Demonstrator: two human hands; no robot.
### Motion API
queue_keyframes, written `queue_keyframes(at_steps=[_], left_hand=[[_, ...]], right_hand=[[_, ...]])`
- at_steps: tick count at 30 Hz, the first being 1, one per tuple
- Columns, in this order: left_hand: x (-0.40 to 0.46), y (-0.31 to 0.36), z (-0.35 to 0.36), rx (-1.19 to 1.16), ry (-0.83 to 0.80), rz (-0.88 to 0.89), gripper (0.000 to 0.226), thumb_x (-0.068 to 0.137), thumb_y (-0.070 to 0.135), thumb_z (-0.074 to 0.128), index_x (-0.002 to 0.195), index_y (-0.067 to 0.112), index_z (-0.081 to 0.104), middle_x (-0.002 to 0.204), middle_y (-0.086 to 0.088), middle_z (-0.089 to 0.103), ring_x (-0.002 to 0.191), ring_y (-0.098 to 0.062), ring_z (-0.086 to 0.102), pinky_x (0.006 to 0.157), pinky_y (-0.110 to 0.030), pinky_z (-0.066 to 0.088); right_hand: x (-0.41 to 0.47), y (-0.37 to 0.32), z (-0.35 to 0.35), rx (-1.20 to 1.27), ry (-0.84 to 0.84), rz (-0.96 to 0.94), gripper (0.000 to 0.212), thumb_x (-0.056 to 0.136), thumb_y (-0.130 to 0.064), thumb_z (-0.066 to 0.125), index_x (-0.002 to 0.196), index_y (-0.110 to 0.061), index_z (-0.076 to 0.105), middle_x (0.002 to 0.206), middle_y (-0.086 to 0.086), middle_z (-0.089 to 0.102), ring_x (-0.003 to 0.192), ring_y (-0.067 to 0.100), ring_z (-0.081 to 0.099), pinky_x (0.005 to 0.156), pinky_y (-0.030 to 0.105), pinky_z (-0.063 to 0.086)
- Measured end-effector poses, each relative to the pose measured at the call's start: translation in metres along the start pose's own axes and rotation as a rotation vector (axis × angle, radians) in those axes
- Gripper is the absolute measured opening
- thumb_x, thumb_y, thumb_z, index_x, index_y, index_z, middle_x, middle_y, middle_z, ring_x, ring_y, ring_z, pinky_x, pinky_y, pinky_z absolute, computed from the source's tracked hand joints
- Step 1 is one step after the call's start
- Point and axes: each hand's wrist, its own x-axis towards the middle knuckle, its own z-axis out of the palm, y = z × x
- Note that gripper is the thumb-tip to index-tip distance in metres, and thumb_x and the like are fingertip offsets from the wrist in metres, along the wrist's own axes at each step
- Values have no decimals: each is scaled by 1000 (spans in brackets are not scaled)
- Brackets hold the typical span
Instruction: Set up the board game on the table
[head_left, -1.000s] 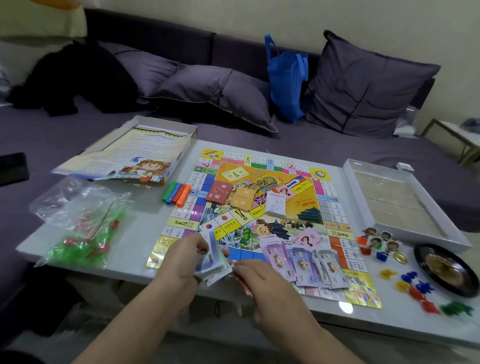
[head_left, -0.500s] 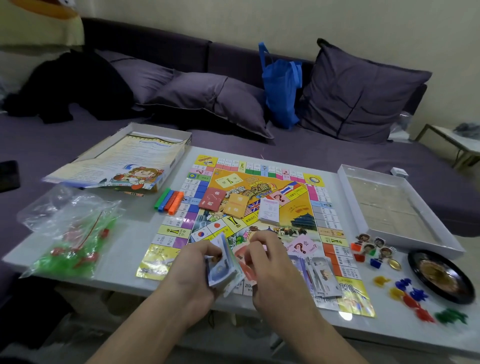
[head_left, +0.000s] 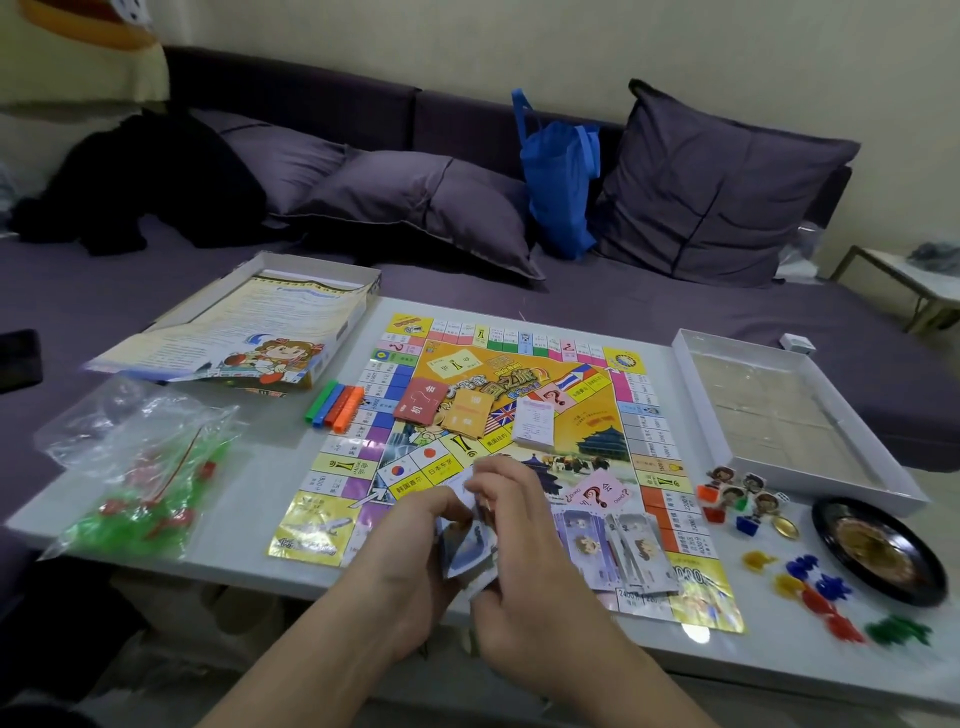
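Hands (head_left: 483, 561) now higher, banknotes (head_left: 465, 551) fanned.

Single head-worn view, looking forward and down, close over the table (head_left: 249, 499), sofa (head_left: 675, 312) beyond

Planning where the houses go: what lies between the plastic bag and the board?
In the head view, bare tabletop separates the plastic bag from the board; coloured sticks lie further back.

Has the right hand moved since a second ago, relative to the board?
Yes. The right hand has come up and leftward from the board's near edge, beside the laid-out banknotes, to meet the left hand on the banknote stack.
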Motion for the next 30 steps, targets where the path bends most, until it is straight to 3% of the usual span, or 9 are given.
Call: queue_keyframes(at_steps=[4, 6, 10, 15, 18, 20, 24, 28, 30], left_hand=[[3, 3, 1, 13, 82, 40, 16, 85, 0, 52, 93, 2, 66, 77, -19, 71, 69, -32, 64, 66, -35, 48], [6, 3, 1, 35, 91, 48, 16, 83, 1, 52, 92, 3, 66, 84, -21, 72, 71, -32, 65, 63, -33, 48], [9, -2, 5, 198, 137, 77, 23, 85, 3, 59, 107, 4, 64, 97, -23, 70, 75, -34, 67, 56, -31, 48], [12, 0, 2, 394, 94, 170, 28, 91, 1, 57, 116, 11, 63, 101, -10, 72, 90, -30, 72, 80, -45, 62], [9, -5, 2, 611, 9, 240, 36, 96, 11, 57, 127, 29, 52, 114, 1, 69, 101, -22, 71, 87, -48, 63], [6, -7, 3, 693, -27, 280, 33, 102, 17, 56, 128, 34, 46, 115, 6, 65, 102, -18, 69, 87, -46, 62], [10, -12, 1, 688, -19, 284, 32, 101, 15, 57, 130, 28, 50, 114, 5, 65, 104, -15, 65, 94, -45, 60], [12, -14, 2, 661, -16, 219, 23, 101, 16, 58, 123, 22, 60, 112, -3, 70, 105, -22, 69, 91, -44, 61], [13, -14, 2, 602, 2, 165, 20, 100, 11, 57, 119, 18, 61, 109, -7, 69, 102, -24, 68, 80, -39, 62]], right_hand=[[-1, -3, -7, 34, -41, 93, 113, 81, -3, 64, 164, -35, -6, 162, -35, -21, 147, -18, -17, 99, -8, 18], [-1, -1, -7, 21, -112, 183, 115, 85, -14, 63, 162, -39, -19, 160, -37, -29, 145, -17, -26, 112, 0, 12], [0, 0, 1, 58, -191, 251, 109, 80, -24, 59, 165, -37, -8, 171, -22, -4, 160, 7, -6, 129, 36, 19], [4, 0, -18, -127, -226, 243, 125, 89, -25, 72, 157, -38, -31, 159, -32, -38, 150, -2, -31, 126, 28, 7], [9, -2, -21, -306, -217, 180, 135, 82, -25, 80, 155, -40, -34, 158, -29, -39, 149, -2, -29, 124, 28, 9], [11, -1, -19, -376, -210, 147, 131, 82, -28, 81, 160, -34, -24, 165, -22, -24, 155, 4, -23, 128, 30, 8], [11, 2, -16, -356, -161, 139, 113, 81, -24, 79, 163, -28, 2, 158, -14, 13, 153, 12, 14, 124, 33, 30], [10, 4, -13, -326, -185, 147, 120, 79, -27, 82, 163, -33, -3, 163, -17, 7, 156, 14, 14, 123, 37, 33], [11, 5, -16, -295, -215, 164, 123, 79, -27, 83, 163, -38, -6, 163, -21, 5, 156, 14, 14, 124, 39, 33]])
